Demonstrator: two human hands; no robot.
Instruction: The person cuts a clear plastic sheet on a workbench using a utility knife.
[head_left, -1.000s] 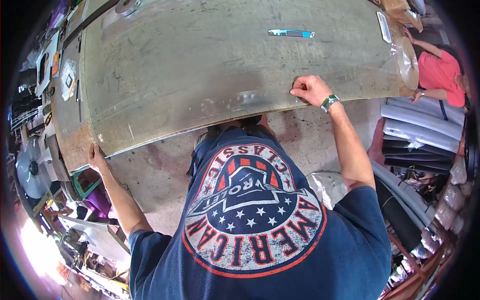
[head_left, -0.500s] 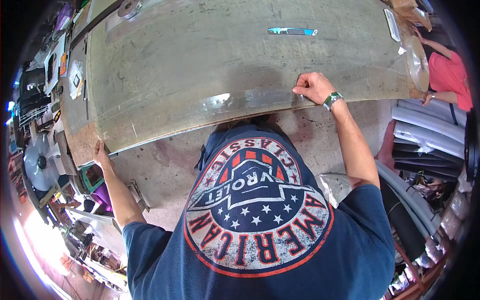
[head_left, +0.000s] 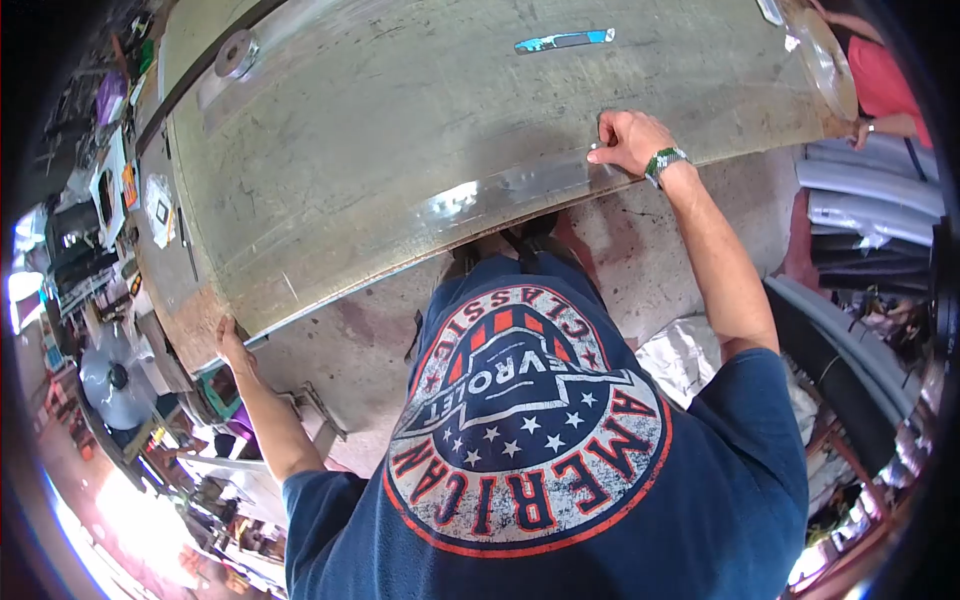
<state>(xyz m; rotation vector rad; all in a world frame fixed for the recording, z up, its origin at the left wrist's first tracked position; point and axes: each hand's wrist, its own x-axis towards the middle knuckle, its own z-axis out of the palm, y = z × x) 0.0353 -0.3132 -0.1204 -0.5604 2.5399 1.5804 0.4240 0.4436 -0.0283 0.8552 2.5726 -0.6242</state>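
Observation:
A clear plastic strip [head_left: 450,203] lies along the near edge of the worn table [head_left: 360,130]. My right hand [head_left: 630,143], with a beaded bracelet at the wrist, pinches the strip's right end between thumb and fingers. At the table's near left corner is my left hand [head_left: 233,343], its fingers on the tabletop edge; whether it grips anything there is too small to tell. Beyond my right hand lies a blue and black cutter-like tool [head_left: 565,41].
A roll of clear material [head_left: 236,54] sits at the far left beside a long dark bar [head_left: 205,70]. At the right, a person in a red top [head_left: 885,80] stands by a large clear roll [head_left: 825,65]. Wrapped rolls [head_left: 870,195] are stacked below. A fan [head_left: 117,378] stands at left.
The view has shifted and tilted, so the table sits differently in it. Both hands keep about the same places on the table. The person at the right shows less.

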